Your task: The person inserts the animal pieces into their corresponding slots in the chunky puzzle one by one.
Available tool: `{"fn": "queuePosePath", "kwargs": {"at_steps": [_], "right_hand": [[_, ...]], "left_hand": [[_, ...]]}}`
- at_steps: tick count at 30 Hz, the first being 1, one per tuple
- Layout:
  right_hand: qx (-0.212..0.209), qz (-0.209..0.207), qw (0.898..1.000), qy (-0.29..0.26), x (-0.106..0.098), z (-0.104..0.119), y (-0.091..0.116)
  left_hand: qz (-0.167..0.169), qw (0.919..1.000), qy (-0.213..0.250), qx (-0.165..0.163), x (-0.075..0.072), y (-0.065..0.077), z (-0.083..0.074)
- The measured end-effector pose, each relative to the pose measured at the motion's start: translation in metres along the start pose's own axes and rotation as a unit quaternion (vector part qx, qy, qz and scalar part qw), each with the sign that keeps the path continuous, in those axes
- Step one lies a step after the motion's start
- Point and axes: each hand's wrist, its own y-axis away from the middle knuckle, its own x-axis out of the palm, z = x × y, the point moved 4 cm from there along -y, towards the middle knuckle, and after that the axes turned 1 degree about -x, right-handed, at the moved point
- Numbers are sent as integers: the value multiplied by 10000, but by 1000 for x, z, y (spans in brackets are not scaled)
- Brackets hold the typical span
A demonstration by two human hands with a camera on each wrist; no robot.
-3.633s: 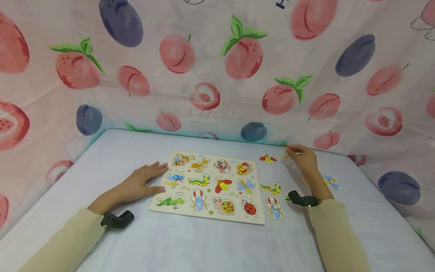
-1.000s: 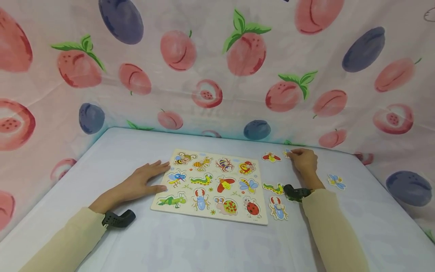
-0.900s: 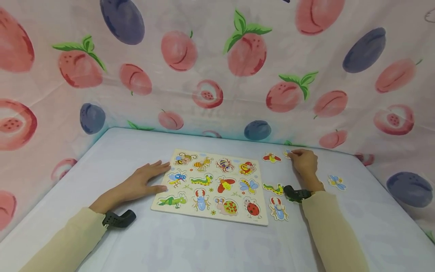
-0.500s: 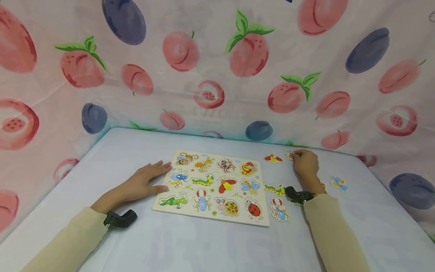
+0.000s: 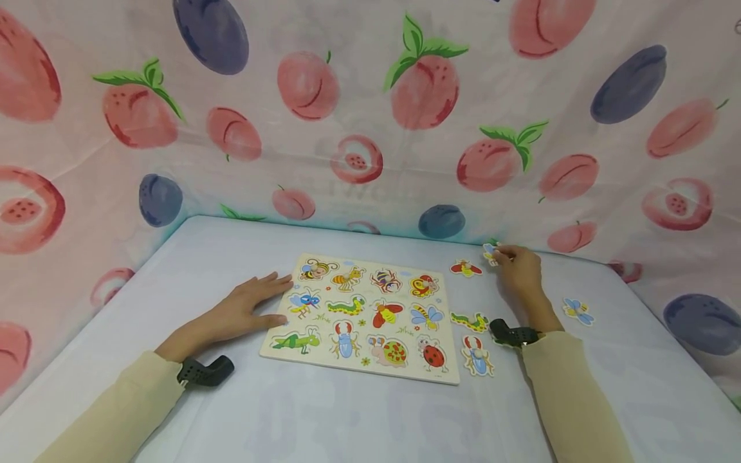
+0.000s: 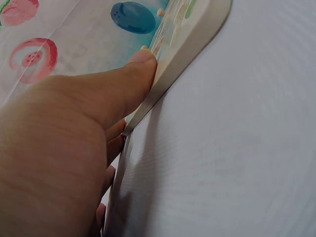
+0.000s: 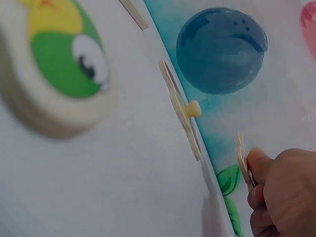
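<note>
My right hand (image 5: 522, 275) pinches a blue-winged insect puzzle piece (image 5: 489, 253) between thumb and fingers near the table's back edge. In the right wrist view that puzzle piece (image 7: 241, 159) is seen edge-on, held off the table; part of it hides behind my fingers. My left hand (image 5: 234, 310) rests at the left edge of the wooden insect puzzle board (image 5: 332, 360), fingers spread and fairly straight. The left wrist view shows its thumb (image 6: 131, 81) on the board's top edge, the other fingers lying beside the edge.
Loose pieces lie right of the board: a red-winged insect (image 5: 466, 269), a caterpillar (image 5: 467, 322), a stag beetle (image 5: 478, 357) and a blue-winged bee (image 5: 577, 312). A knobbed piece (image 7: 178, 108) lies near the fruit-printed cloth wall (image 5: 370, 96).
My right hand has taken hold of the blue-winged piece and raised it slightly off the table, tilting it up. The left hand has stayed at the board.
</note>
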Motion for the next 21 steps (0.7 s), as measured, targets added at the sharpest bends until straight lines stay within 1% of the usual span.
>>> {"fn": "queuePosePath", "kwargs": {"at_steps": [8, 13, 16, 21], "right_hand": [[-922, 145, 9954, -192, -1, 24, 5], [-1122, 311, 9928, -293, 1, 35, 6], [-1220, 448, 9909, -351, 2, 42, 9], [-1493, 508, 9864, -466, 3, 55, 14]], "left_hand": [[14, 10000, -43, 1, 1, -1, 3], [18, 10000, -58, 39, 1, -1, 3], [41, 10000, -52, -6, 1, -1, 2], [26, 10000, -68, 11, 1, -1, 1]]}}
